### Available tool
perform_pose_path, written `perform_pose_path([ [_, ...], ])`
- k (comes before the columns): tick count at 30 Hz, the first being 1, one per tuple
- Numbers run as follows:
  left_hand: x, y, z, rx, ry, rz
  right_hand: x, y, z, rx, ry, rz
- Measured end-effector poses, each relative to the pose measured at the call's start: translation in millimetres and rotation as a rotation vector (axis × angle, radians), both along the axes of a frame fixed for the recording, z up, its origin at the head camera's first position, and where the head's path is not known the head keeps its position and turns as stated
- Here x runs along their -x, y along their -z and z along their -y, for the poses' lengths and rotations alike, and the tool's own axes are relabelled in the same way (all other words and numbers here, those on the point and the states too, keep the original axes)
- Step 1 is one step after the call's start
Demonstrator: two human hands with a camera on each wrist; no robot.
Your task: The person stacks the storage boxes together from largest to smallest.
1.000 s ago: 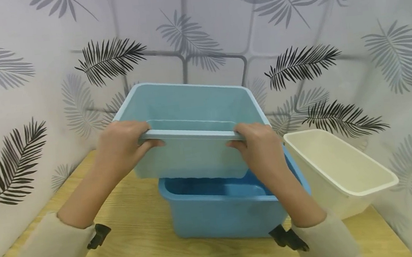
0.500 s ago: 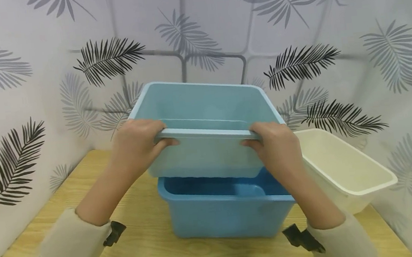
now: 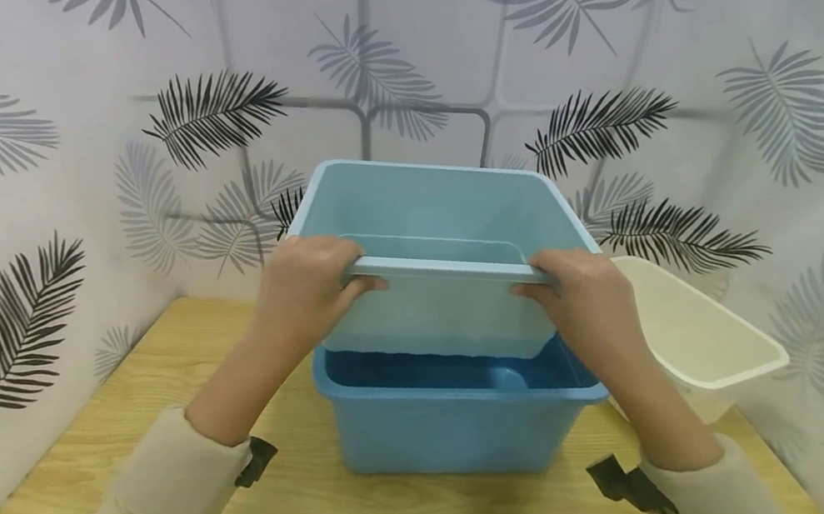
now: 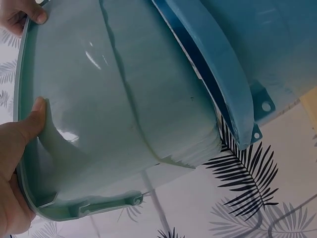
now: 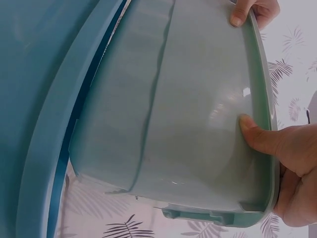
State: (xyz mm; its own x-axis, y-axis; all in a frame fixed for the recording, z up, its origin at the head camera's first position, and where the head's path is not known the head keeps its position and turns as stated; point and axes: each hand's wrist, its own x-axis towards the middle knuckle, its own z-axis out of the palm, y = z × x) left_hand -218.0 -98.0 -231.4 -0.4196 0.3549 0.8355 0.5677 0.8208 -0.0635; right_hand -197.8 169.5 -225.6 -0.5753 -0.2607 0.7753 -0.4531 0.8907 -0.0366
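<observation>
A light blue-green plastic bin (image 3: 433, 309) is held up by its near rim, tilted, its lower part over the mouth of a darker blue bin (image 3: 446, 433). My left hand (image 3: 309, 284) grips that rim near the left corner, thumb (image 4: 35, 116) on the outer wall and fingers over the edge. At the right corner my right hand (image 3: 585, 297) holds the same rim, its thumb (image 5: 257, 136) against the outside. The wrist views show a narrow gap between the two bins' near sides. Inside the blue bin, much is hidden by the upper bin.
A cream bin (image 3: 698, 327) stands on the right, partly behind my right forearm. All rests on a wood-grain table (image 3: 189, 364). A leaf-patterned wall (image 3: 429, 62) rises close behind and along both sides.
Both hands have moved the light blue-green bin to the right, bringing it over the middle of the blue bin. The blue and cream bins have stayed in place.
</observation>
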Motion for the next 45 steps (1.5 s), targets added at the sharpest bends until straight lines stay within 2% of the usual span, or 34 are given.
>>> perform_pose_path([
  [8, -1.6, 0.9, -10, 0.004, 0.021, -0.001, -4.8, -0.8, -8, 0.012, 0.012, 0.026],
  [12, -2.9, 3.3, -12, 0.006, 0.020, 0.010, -5.5, 0.6, -11, 0.011, 0.014, 0.016],
  [25, -4.2, 13.4, -16, -0.001, 0.025, 0.037, -7.6, 8.8, -16, 0.005, 0.033, 0.060],
  [45, -3.3, 32.6, -22, 0.000, 0.044, 0.028, -7.8, 25.3, -22, 0.001, 0.034, 0.031],
])
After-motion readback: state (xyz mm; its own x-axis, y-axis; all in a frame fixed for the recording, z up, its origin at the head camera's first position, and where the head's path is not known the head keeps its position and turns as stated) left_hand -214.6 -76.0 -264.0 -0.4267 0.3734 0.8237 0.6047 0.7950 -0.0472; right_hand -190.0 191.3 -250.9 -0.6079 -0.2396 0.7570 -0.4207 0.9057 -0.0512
